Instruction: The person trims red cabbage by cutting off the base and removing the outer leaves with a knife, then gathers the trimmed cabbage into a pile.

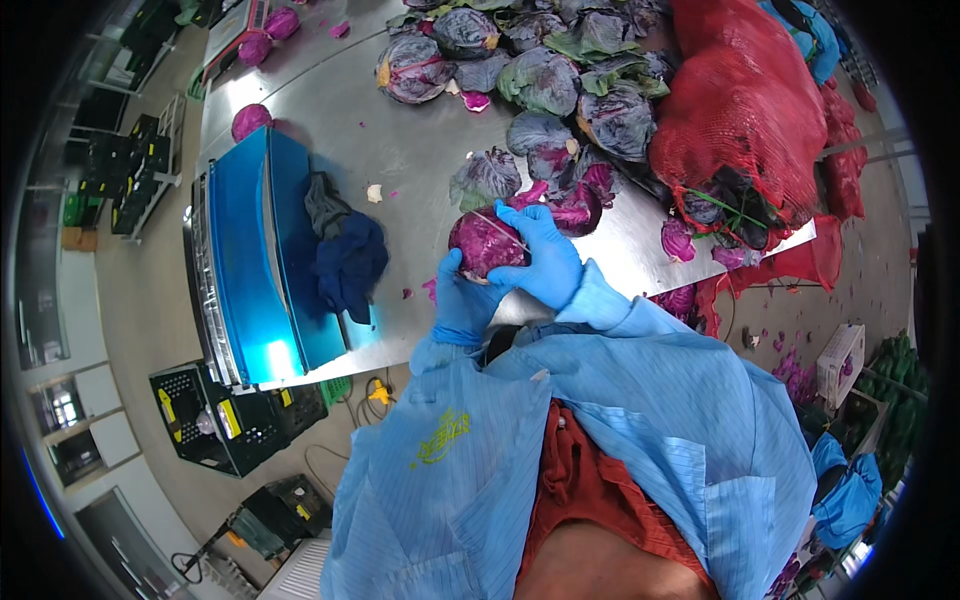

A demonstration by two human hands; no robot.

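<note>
Close before me, above the front edge of the steel table (420,225), I hold a trimmed red cabbage (480,244) between both blue-gloved hands. My left hand (466,300) cups it from the left and below. My right hand (547,255) grips its right side, with fingers reaching over the top. A thin pale straight line crosses the cabbage beside my right fingers; I cannot tell whether it is a blade or a leaf rib. Just beyond lie loose purple outer leaves (574,210) and a greyish cabbage leaf (486,178).
Untrimmed red cabbages (540,79) pile up at the back. A red mesh sack (742,112) of cabbages lies at right. To the left stand a blue metal machine (255,255) and a dark blue cloth (351,262). Trimmed cabbages (251,122) sit farther left. Black crates (225,420) are on the floor.
</note>
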